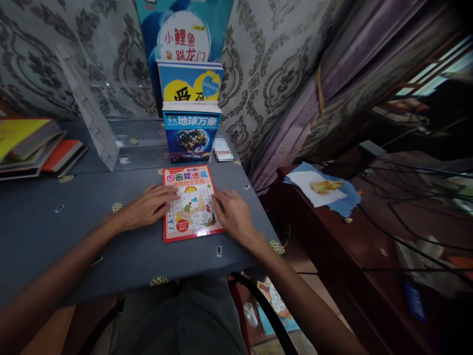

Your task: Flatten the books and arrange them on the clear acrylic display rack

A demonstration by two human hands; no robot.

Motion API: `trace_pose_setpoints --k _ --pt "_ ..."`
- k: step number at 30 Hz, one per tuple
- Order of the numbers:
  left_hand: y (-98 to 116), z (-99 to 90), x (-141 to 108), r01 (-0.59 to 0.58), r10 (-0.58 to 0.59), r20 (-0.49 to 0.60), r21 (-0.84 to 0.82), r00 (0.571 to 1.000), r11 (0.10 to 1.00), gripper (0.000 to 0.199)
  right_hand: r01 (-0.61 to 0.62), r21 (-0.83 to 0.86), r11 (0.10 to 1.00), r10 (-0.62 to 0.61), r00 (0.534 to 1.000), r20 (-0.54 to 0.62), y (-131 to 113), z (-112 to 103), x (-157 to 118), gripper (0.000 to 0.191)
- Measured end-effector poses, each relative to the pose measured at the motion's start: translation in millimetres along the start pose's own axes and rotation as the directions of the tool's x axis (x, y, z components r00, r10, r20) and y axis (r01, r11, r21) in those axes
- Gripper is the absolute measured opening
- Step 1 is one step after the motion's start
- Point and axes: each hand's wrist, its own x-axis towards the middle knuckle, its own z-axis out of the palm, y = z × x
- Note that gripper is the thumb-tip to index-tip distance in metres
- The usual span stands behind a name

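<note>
Grey table [129, 266], red-bordered book [192, 217], title end farthest; long axis pointing away

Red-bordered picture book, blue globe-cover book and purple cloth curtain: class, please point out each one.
Red-bordered picture book [191, 206]: head view, middle of its cover.
Blue globe-cover book [192, 139]: head view, middle of its front.
Purple cloth curtain [294, 119]: head view, its lower folds.

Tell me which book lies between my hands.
The red-bordered book, flat between the left hand and right hand; no other has hands beside it.
</note>
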Motion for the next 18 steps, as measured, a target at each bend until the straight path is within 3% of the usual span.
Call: trace_pose_setpoints --k 4,8,12,18 --pt "-4 14.2 23 0.157 -0.148 -0.126 0.065 0.981 0.985 0.049 0.248 0.161 0.955 -0.265 0.959 0.097 -30 37 49 0.038" --pt "-9 27.5 32 0.273 -0.254 -0.172 0.098 0.952 0.957 0.054 0.271 0.135 0.953 -0.292 0.940 0.177 -36 67 83 0.047" --pt "-8 29.2 30 0.269 -0.248 -0.163 0.125 0.955 0.955 0.054 0.261 0.056 0.964 -0.267 0.946 0.185 -12 70 90 0.052" --pt "-7 27.2 31 0.284 -0.267 -0.140 0.121 0.953 0.951 0.054 0.069 -0.084 0.994 -0.056 0.988 0.141 23 51 86 0.057"
